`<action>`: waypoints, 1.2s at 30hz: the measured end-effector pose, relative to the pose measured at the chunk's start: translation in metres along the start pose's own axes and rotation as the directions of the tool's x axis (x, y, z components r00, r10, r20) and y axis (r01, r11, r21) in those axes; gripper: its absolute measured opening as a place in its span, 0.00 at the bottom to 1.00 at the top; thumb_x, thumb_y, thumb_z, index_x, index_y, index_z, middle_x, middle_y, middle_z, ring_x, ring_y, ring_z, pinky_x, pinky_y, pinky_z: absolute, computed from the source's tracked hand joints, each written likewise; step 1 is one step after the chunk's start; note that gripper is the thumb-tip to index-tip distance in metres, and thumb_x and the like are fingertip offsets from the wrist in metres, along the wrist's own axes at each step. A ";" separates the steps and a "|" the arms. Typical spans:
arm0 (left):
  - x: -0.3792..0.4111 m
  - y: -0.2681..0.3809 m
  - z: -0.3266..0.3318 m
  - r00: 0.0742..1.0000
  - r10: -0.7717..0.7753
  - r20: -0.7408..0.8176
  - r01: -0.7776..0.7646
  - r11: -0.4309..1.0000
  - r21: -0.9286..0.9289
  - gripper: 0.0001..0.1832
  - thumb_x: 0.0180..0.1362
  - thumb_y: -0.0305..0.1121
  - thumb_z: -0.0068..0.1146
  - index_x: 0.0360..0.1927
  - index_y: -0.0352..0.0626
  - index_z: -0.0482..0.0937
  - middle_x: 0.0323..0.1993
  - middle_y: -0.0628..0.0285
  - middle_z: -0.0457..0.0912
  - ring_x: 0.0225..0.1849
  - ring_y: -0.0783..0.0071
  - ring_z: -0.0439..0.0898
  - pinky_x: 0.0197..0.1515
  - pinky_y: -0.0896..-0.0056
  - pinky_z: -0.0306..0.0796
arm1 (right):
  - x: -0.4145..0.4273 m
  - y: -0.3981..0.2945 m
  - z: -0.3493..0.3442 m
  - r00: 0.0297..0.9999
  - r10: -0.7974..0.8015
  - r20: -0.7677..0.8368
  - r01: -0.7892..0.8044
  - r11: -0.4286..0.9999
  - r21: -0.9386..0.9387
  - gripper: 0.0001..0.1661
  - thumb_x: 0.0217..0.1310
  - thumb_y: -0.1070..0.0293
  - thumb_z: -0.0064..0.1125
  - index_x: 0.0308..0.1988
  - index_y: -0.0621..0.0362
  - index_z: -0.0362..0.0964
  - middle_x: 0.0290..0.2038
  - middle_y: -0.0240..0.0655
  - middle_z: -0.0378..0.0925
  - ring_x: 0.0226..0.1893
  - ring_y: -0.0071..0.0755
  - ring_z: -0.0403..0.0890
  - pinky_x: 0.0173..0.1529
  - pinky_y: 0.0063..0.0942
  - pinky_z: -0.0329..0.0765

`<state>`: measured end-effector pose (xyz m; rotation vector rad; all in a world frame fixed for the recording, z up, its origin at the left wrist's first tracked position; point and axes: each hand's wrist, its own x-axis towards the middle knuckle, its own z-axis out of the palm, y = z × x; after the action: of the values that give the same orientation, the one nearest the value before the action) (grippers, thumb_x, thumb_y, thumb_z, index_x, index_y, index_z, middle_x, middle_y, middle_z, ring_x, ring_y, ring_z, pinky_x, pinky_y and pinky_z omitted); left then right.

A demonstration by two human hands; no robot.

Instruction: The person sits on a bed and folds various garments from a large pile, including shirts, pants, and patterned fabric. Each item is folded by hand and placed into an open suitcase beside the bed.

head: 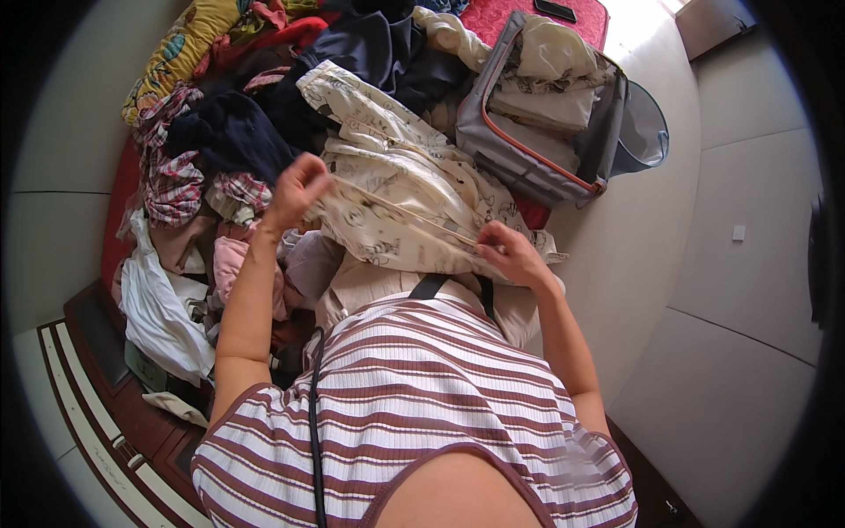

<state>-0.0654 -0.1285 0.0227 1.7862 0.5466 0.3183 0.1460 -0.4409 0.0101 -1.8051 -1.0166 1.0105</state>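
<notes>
A cream garment point(396, 191) printed with dark line drawings lies across my lap and the clothes pile. My left hand point(302, 188) grips its edge at the left; the fingers are slightly blurred. On the other side my right hand point(508, 249) pinches the same edge, which runs taut between both hands. Beyond my right hand stands a grey fabric storage box point(528, 168) with orange trim, holding folded light clothes point(544, 102). Dark navy clothing point(231, 129) is heaped just past my left hand.
Plaid clothing point(171, 178), a white garment point(155, 297) and pink clothing point(234, 264) are piled at left. A yellow patterned cushion point(175, 53) lies behind. A blue-rimmed bin point(640, 132) stands beside the box, and a phone point(554, 10) rests on red fabric.
</notes>
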 end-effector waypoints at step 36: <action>0.016 -0.060 0.093 0.906 0.076 -0.417 0.015 0.977 0.211 0.20 0.41 0.37 0.64 0.37 0.41 0.73 0.37 0.56 0.72 0.38 0.61 0.73 0.43 0.68 0.68 | 0.206 -0.009 0.045 0.987 0.158 -0.035 -0.067 0.598 0.799 0.04 0.50 0.72 0.57 0.29 0.57 0.69 0.24 0.25 0.72 0.24 0.17 0.70 0.26 0.19 0.67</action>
<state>-0.0189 -0.1850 -0.0616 1.9392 0.8871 0.7033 0.1760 -0.2406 -0.0481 -1.1339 -0.2610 1.1817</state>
